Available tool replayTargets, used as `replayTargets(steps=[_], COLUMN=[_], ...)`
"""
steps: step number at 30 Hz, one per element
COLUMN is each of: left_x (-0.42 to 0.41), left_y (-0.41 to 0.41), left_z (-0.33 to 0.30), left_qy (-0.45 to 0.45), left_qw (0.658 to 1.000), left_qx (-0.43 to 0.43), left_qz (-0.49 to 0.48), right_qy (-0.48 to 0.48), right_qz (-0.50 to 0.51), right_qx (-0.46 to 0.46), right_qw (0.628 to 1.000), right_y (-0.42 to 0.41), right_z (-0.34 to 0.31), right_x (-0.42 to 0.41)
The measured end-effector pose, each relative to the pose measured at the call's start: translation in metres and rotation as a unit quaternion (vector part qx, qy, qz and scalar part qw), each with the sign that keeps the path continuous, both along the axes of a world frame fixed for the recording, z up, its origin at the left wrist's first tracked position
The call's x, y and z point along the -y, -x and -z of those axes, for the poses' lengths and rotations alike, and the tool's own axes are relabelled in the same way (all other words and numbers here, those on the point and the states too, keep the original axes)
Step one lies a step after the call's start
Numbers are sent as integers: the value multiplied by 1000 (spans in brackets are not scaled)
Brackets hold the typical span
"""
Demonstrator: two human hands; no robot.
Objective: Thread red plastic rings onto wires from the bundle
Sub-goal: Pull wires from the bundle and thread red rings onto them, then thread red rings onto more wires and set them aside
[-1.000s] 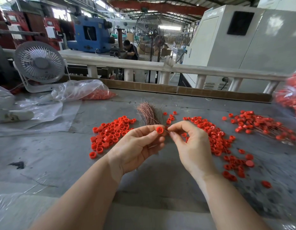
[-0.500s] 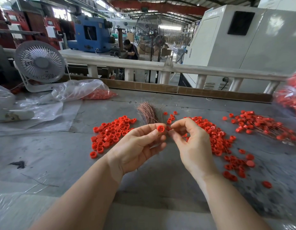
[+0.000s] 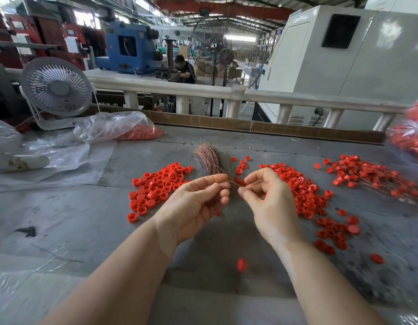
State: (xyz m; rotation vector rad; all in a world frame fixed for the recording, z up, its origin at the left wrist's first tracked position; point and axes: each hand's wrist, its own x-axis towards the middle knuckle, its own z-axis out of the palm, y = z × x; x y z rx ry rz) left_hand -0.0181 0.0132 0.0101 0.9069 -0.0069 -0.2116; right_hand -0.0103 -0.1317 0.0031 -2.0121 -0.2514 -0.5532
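Observation:
A bundle of thin copper wires [image 3: 209, 159] fans out on the grey table [image 3: 86, 219] just beyond my hands. My left hand [image 3: 194, 205] grips the bundle's near end between thumb and curled fingers. My right hand [image 3: 266, 202] pinches a single wire [image 3: 233, 182] drawn from the bundle, fingertip to thumb. A blurred red ring [image 3: 242, 264] shows low between my forearms, apart from both hands. Loose red rings lie in a pile on the left [image 3: 158, 186] and in another on the right [image 3: 304, 191].
Rings threaded on wires lie at the far right [image 3: 372, 177]. Clear bags holding red rings sit at back left [image 3: 123, 127] and at the right edge [image 3: 411, 137]. A white desk fan [image 3: 56, 87] stands back left. A wooden rim [image 3: 273, 130] bounds the far side.
The red ring that my left thumb and finger held is gone from them; a blurred ring now appears lower between my forearms. Both hands stay at the bundle's end.

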Motion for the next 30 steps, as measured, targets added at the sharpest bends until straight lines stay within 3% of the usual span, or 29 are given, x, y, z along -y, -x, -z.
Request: replayTargets(steps=[5, 9, 13, 16, 19, 25, 28, 30], left_x=[-1, -2, -2, 4, 8, 25, 34, 37], left_y=[-1, 1, 6, 10, 13, 21, 23, 24], left_z=[1, 1, 3, 2, 0, 3, 8, 11], left_qy=[-41, -185, -374, -454, -503, -542, -591, -593], left_qw=[999, 980, 913, 852, 797, 730, 673, 671], left_qx=[-2, 46, 162, 244, 305, 362, 394, 402], left_qz=[-36, -62, 4, 93, 141, 203, 207, 195], right_qy=[43, 35, 24, 7, -18, -48, -53, -55], right_qz=[8, 16, 27, 38, 48, 61, 60, 59], right_qx=[20, 32, 37, 37, 29, 30, 27, 29], right_qw=[999, 999, 999, 999, 998, 997, 996, 996], right_y=[1, 1, 0, -2, -5, -8, -9, -9], right_z=[-1, -2, -2, -2, -2, -1, -1, -1], right_x=[-3, -1, 1, 4, 7, 10, 10, 9])
